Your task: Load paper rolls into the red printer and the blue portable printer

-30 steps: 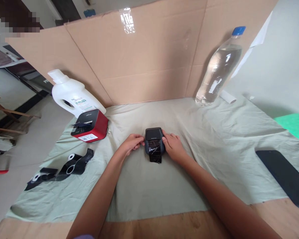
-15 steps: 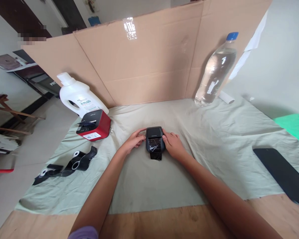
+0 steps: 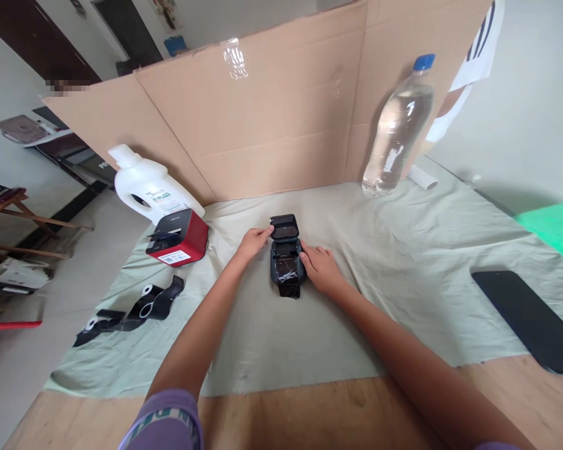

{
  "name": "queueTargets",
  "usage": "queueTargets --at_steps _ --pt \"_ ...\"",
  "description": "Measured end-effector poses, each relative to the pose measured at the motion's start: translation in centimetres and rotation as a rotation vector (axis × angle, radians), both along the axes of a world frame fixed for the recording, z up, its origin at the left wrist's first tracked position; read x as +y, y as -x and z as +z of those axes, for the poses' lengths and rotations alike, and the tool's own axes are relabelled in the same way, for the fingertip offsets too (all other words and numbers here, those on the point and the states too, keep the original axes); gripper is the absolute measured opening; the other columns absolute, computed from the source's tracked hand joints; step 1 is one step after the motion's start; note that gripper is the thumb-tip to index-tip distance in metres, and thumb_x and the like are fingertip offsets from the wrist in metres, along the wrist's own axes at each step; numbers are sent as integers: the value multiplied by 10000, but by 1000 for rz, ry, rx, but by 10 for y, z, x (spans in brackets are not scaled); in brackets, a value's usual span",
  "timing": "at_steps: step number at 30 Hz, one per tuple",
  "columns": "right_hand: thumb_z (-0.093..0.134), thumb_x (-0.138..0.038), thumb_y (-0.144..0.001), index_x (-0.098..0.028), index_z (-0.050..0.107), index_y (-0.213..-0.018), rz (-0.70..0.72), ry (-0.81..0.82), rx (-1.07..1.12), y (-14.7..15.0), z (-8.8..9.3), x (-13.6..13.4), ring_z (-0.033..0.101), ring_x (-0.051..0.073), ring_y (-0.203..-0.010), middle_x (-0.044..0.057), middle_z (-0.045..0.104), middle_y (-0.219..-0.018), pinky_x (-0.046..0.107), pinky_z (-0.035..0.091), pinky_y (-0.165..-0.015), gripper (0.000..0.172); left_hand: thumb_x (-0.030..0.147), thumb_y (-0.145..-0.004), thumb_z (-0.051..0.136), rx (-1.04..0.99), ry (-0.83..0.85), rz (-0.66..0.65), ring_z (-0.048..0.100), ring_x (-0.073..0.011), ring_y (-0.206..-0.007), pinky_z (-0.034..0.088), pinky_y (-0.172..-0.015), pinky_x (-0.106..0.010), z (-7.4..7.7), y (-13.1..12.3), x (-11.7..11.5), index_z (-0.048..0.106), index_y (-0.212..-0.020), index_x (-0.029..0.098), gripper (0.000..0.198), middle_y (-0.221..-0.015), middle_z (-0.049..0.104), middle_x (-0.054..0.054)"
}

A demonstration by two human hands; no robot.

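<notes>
Fingers (image 3: 266, 233) of a person's left hand (image 3: 254, 242) pinch the left edge of the open lid (image 3: 284, 227) on a small black device (image 3: 286, 265), while those of the right hand (image 3: 323, 267) lie against its right side; whether they grip cannot be told. The device sits mid-scene on a pale green cloth (image 3: 244, 337) covering most of the wooden tabletop (image 3: 309, 412). At left lie rolls of black ribbon (image 3: 162, 307), with a red-and-black box (image 3: 194, 239) and a white jug (image 3: 145, 176) farther back. A dark flat slab (image 3: 528, 319) lies near right. At far right, a clear bottle (image 3: 398, 134) stands before a cardboard panel (image 3: 272, 125), a white tube (image 3: 422, 177) just beside it.
</notes>
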State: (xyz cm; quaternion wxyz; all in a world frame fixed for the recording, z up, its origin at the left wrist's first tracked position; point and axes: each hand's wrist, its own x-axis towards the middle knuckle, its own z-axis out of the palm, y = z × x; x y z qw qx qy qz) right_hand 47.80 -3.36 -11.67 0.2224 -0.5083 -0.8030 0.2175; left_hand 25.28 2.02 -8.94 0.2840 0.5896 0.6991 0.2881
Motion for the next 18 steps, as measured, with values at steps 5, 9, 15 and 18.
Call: queueTargets --at_steps 5,9,15,18 --pt "228 -368 -1055 -130 441 -1481 3 -18 -4 0 -1 0 556 260 -1085 113 653 -1326 376 344 -936 533 469 -832 620 319 -189 -208 502 -152 -621 306 -594 -247 30 -8 -18 718 -832 220 268 -653 603 -4" --pt "241 -360 -1052 -128 454 -1472 10 -29 -9 0 -1 0 558 261 -1090 113 632 -1360 377 347 -937 524 374 -707 740 472 51 -514 559 -188 -679 271 -570 -259 50 -22 -13 783 -862 272 191 -719 680 -23" --pt "240 -376 -1054 -148 455 -1473 5 -24 -10 0 -1 0 563 257 -1092 115 642 -1342 366 349 -927 523 228 -569 774 636 119 -578 561 -200 -674 266 -578 -270 63 -44 3 726 -649 229 93 -639 638 -30" --pt "241 -377 -1053 -151 453 -1474 6 -26 -15 -1 -3 1 564 255 -1096 120 644 -1336 367 346 -934 523 254 -586 750 528 41 -569 572 -202 -726 328 -611 -266 68 -36 -6 709 -692 222 118 -682 638 -26"
